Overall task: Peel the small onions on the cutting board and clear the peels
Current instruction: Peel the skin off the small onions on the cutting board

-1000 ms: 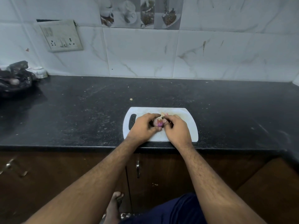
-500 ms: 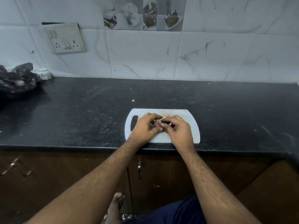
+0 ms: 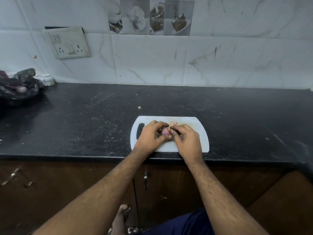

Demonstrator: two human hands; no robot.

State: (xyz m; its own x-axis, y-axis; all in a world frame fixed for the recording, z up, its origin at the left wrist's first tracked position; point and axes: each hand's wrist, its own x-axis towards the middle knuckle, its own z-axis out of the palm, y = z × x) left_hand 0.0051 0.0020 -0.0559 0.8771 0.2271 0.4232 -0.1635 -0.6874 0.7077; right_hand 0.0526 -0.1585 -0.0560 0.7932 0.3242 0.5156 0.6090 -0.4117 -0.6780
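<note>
A white cutting board with a handle slot lies near the front edge of the black counter. Over its middle my left hand cups a small purple onion. My right hand meets it from the right, its fingertips pinching at the top of the onion's skin. Just behind the hands, pale and pink onion pieces or peels lie on the board, mostly hidden by my fingers.
The black counter runs wide to both sides, speckled with crumbs. A crumpled dark plastic bag and a small white object sit at the far left by the tiled wall. A switch plate hangs above.
Both hands have stayed together over the board on the onion, with the fingers shifting slightly around it. The camera has tipped a little, so the scene sits lower in view.
</note>
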